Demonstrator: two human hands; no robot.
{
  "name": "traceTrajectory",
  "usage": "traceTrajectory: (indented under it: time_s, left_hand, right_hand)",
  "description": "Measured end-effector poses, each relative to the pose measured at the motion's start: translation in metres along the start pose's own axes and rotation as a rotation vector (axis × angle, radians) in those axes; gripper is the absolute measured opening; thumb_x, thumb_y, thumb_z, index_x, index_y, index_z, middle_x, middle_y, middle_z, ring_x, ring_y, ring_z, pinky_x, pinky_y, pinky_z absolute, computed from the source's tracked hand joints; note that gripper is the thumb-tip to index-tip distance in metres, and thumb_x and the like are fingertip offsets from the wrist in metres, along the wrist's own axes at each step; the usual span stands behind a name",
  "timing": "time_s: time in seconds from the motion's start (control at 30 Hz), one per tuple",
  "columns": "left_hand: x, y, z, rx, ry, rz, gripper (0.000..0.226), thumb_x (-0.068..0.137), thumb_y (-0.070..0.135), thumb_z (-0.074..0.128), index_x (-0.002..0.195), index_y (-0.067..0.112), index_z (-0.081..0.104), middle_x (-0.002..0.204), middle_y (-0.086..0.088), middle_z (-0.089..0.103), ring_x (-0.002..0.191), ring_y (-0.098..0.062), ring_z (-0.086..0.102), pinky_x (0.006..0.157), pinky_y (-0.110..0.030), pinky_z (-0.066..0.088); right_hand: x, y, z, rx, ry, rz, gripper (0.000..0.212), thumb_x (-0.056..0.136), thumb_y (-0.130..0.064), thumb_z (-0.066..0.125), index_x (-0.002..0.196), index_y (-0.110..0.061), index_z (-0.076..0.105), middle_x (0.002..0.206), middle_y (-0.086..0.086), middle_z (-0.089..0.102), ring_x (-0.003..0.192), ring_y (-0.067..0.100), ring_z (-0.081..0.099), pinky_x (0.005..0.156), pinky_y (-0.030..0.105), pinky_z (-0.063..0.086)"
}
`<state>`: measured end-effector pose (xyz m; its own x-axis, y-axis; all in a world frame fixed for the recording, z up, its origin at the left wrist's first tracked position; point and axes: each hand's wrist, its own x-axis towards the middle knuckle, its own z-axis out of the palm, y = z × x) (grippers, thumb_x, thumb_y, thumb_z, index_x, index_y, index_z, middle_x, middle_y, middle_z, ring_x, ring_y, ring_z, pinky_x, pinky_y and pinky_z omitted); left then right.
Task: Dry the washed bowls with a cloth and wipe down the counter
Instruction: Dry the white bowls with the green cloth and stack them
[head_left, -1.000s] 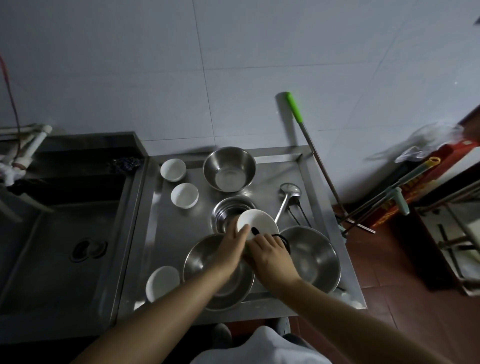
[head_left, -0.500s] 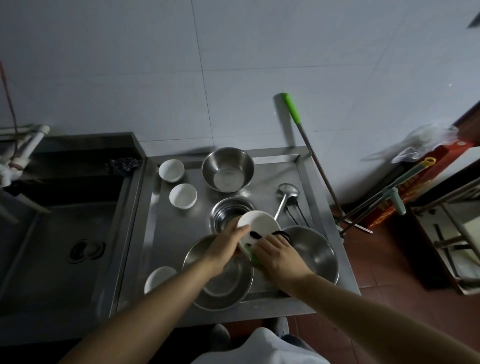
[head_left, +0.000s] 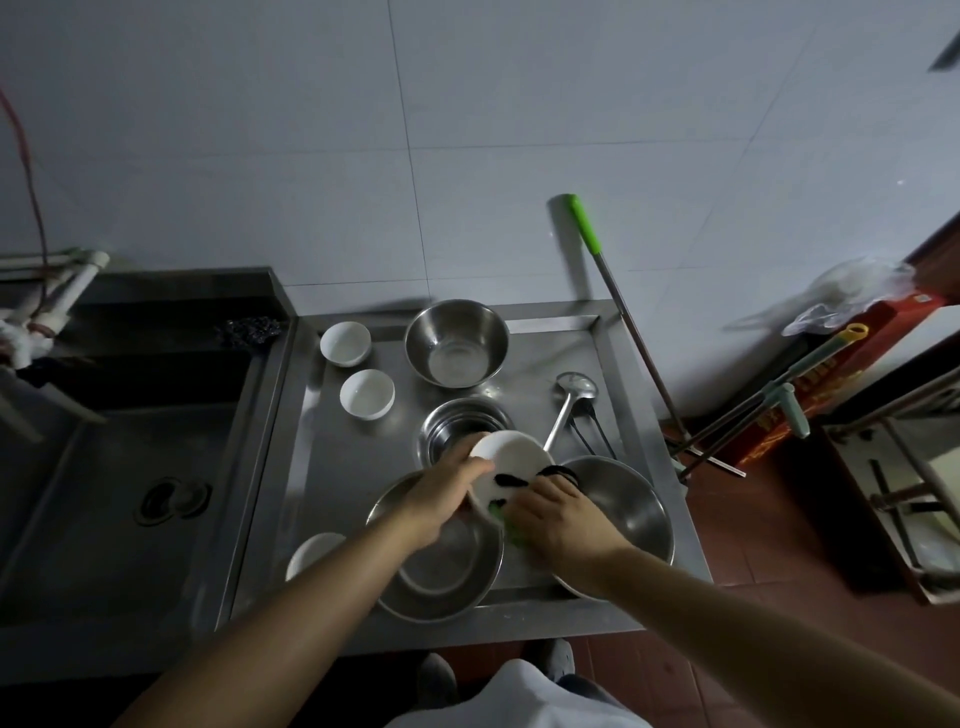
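My left hand grips a small white bowl by its left rim, tilted, above the steel counter. My right hand holds a dark cloth with a green patch against the bowl's lower side; dark cloth folds show over the bowl's face. Two white bowls stand at the back left and another white bowl sits at the front left, partly behind my left forearm.
Steel bowls surround my hands: a deep bowl at the back, a nested stack, a wide bowl under my left wrist, another wide bowl at the right. A ladle lies beside them. The sink is left; a mop handle leans right.
The white bowl has tipped and turned a little between my hands, and my right hand with the cloth has shifted lower along its side, where the green patch now shows.
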<state>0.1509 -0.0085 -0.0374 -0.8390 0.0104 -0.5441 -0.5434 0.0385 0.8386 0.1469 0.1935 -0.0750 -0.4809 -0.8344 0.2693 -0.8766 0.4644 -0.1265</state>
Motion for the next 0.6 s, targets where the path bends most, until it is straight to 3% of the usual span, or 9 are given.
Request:
traceTrajectory:
  time_s: [0.1, 0.17, 0.23, 0.27, 0.33, 0.43, 0.53, 0.6]
  left_hand:
    - [-0.004, -0.019, 0.02, -0.018, 0.157, -0.008, 0.037, 0.087, 0.04, 0.053, 0.124, 0.045, 0.054, 0.114, -0.004, 0.066, 0.101, -0.024, 0.064, 0.086, -0.045, 0.055]
    - [-0.006, -0.017, 0.022, 0.126, 0.185, 0.011, 0.039, 0.088, 0.039, 0.044, 0.126, 0.041, 0.052, 0.107, -0.001, 0.064, 0.096, -0.019, 0.061, 0.083, -0.039, 0.051]
    - [-0.006, -0.003, 0.01, 0.211, 0.158, -0.006, 0.02, 0.091, 0.027, 0.045, 0.102, 0.023, 0.061, 0.084, -0.001, 0.059, 0.078, -0.015, 0.055, 0.069, -0.032, 0.043]
    - [-0.004, 0.003, 0.0, 0.231, 0.119, -0.046, 0.013, 0.086, 0.029, 0.048, 0.086, 0.021, 0.059, 0.075, 0.0, 0.055, 0.071, -0.016, 0.05, 0.066, -0.032, 0.039]
    - [-0.005, 0.014, -0.018, 0.248, -0.036, -0.155, 0.014, 0.074, 0.035, 0.053, 0.077, 0.022, 0.057, 0.067, -0.002, 0.051, 0.064, -0.018, 0.047, 0.059, -0.03, 0.037]
    - [-0.01, 0.02, -0.018, 0.181, -0.098, -0.204, 0.013, 0.087, 0.03, 0.056, 0.087, 0.019, 0.064, 0.067, -0.004, 0.057, 0.06, -0.017, 0.052, 0.053, -0.025, 0.041]
    - [-0.008, 0.01, 0.003, -0.072, 0.031, -0.133, 0.013, 0.093, 0.028, 0.059, 0.102, 0.022, 0.064, 0.081, -0.01, 0.065, 0.074, -0.021, 0.063, 0.062, -0.03, 0.05]
    - [-0.007, -0.004, 0.016, -0.13, 0.077, -0.046, 0.029, 0.087, 0.029, 0.062, 0.116, 0.028, 0.057, 0.097, -0.016, 0.067, 0.086, -0.025, 0.066, 0.071, -0.04, 0.055]
  right_hand:
    - [0.016, -0.013, 0.007, 0.084, 0.042, 0.297, 0.033, 0.089, -0.043, 0.063, 0.109, -0.017, 0.066, 0.1, -0.001, 0.066, 0.093, 0.02, 0.061, 0.083, 0.042, 0.056]
    - [0.019, -0.021, 0.012, 0.12, 0.043, 0.301, 0.037, 0.088, -0.047, 0.062, 0.11, -0.018, 0.065, 0.1, 0.0, 0.066, 0.093, 0.02, 0.062, 0.083, 0.04, 0.056]
    - [0.012, -0.021, 0.012, 0.171, 0.04, 0.164, 0.037, 0.088, -0.047, 0.065, 0.111, -0.018, 0.063, 0.105, 0.0, 0.065, 0.095, 0.019, 0.061, 0.085, 0.038, 0.055]
    - [0.006, -0.015, 0.009, 0.164, 0.019, 0.057, 0.037, 0.089, -0.045, 0.066, 0.114, -0.018, 0.062, 0.109, 0.0, 0.065, 0.1, 0.018, 0.06, 0.09, 0.037, 0.053]
    - [-0.005, 0.005, 0.003, 0.093, -0.048, -0.167, 0.037, 0.09, -0.038, 0.068, 0.122, -0.019, 0.062, 0.119, -0.001, 0.063, 0.113, 0.017, 0.055, 0.104, 0.034, 0.043]
    - [-0.006, 0.022, -0.003, 0.002, -0.062, -0.275, 0.034, 0.087, -0.028, 0.073, 0.12, -0.021, 0.064, 0.119, -0.004, 0.062, 0.113, 0.017, 0.053, 0.106, 0.032, 0.04]
    - [0.008, 0.012, -0.004, 0.019, 0.037, -0.098, 0.026, 0.092, -0.038, 0.063, 0.106, -0.017, 0.066, 0.104, -0.001, 0.066, 0.095, 0.02, 0.058, 0.088, 0.035, 0.049]
    - [0.017, 0.003, -0.002, 0.044, 0.088, 0.069, 0.034, 0.094, -0.045, 0.056, 0.104, -0.013, 0.066, 0.098, 0.002, 0.065, 0.087, 0.022, 0.059, 0.079, 0.039, 0.052]
